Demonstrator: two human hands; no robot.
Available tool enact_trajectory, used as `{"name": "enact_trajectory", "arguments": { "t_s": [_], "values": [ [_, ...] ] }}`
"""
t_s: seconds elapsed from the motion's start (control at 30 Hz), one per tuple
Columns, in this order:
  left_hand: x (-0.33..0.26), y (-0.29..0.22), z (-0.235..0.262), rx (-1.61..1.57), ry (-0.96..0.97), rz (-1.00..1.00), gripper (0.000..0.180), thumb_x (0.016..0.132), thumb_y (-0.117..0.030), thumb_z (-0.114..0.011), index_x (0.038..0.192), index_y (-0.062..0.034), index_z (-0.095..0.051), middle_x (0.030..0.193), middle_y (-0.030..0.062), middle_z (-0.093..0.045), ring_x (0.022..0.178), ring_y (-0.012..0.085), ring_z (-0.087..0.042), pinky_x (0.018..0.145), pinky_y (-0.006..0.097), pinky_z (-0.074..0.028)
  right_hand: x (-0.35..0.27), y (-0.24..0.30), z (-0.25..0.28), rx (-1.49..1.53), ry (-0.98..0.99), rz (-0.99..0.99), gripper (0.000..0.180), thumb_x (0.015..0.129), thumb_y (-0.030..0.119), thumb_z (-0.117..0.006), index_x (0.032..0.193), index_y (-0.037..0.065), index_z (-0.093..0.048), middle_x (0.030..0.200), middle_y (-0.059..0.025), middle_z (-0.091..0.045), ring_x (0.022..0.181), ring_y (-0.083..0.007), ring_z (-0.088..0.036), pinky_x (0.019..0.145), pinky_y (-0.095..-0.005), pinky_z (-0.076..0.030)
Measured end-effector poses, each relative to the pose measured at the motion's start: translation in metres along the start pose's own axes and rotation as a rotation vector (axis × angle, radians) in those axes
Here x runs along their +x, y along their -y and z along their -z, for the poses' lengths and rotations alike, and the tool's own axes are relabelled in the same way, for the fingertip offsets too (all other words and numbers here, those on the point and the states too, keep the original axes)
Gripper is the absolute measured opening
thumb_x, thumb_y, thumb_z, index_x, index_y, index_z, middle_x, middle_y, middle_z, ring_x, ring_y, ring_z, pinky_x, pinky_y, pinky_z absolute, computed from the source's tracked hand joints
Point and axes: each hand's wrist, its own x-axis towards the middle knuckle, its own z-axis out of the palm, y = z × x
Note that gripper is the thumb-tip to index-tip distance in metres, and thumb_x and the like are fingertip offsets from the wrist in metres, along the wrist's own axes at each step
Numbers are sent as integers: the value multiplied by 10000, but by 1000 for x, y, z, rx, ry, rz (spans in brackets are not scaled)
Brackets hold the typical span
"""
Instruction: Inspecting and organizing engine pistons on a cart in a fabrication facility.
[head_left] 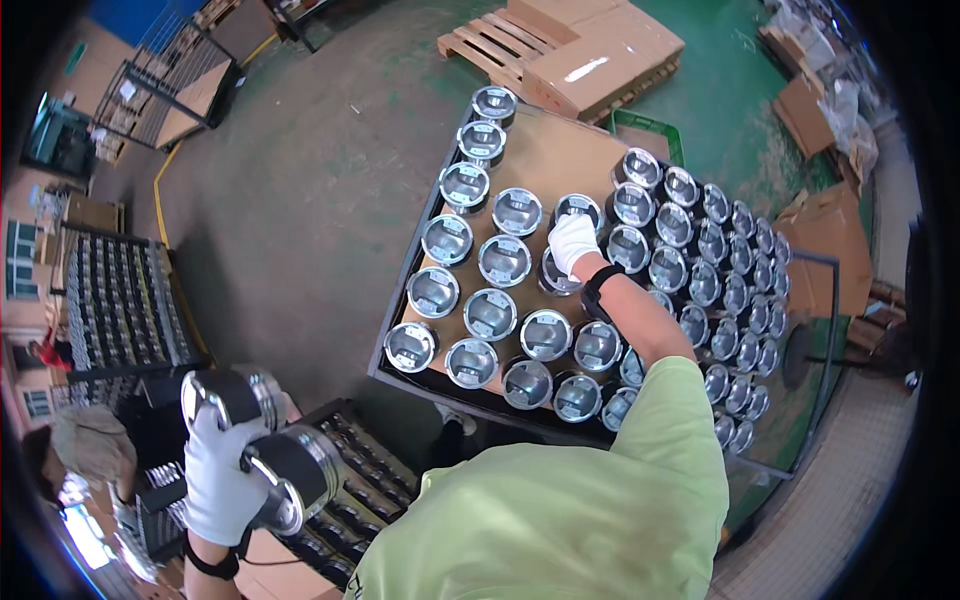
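Note:
My right hand (pixel 572 241), in a white glove, reaches out over a cardboard-lined tray (pixel 560 160) and closes on a shiny metal piston (pixel 556 275) in the middle rows. Several other silver pistons (pixel 504 260) stand upright in rows around it, crowns up. My left hand (pixel 220 470), also gloved, is low at the left and grips two dark-skirted pistons (pixel 262 440) at once, one above the other. My light green sleeve (pixel 640 460) covers part of the near rows.
A black crate of pistons (pixel 360 490) sits below the left hand. Dark racks (pixel 120 300) stand at the left. A wooden pallet with flat cardboard (pixel 580 50) lies beyond the tray. Another person (pixel 90 450) crouches at the lower left.

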Motion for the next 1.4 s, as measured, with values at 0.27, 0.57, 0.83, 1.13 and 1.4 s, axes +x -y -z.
{"name": "enact_trajectory", "arguments": {
  "t_s": [0.27,0.57,0.83,1.13,1.4],
  "values": [
    [166,-89,28,128,95,-452,319,636,-5,-688,934,-119,-711,958,204,-566,840,425,-609,711,475,-516,-15,20,-8,20,112,-50,253,736,157,-667,942,18,-715,906,-132,-661,853,-277,-627,684,-401,-426],
    [343,-227,-61,253,92,-787,264,755,-139,-669,1003,-194,-737,1046,230,-598,910,414,-623,815,475,-525,-104,-3,80,711,-314,-186,211,774,197,-620,938,77,-678,1156,-143,-587,1132,-333,-520,955,-484,-391],
    [473,-334,-200,314,149,-949,286,733,-167,-664,1009,-126,-728,1021,233,-596,953,403,-601,815,474,-499,-238,-51,150,1209,-188,-411,255,786,217,-710,1010,94,-708,1070,-121,-654,905,-311,-651,774,-420,-521],
    [535,-390,-348,375,279,-1104,240,750,-172,-681,972,-95,-728,1021,239,-629,960,415,-636,856,451,-529,-276,-62,95,1212,-313,-1068,205,797,111,-707,977,14,-722,1054,-169,-679,939,-311,-672,806,-385,-540],
    [529,-395,-388,405,298,-1086,228,805,-151,-643,1011,-127,-737,1086,210,-581,984,382,-619,823,446,-538,-281,-56,71,1447,-164,-1243,203,812,117,-701,987,18,-733,1069,-159,-680,966,-292,-663,826,-373,-530]
  ]
}}
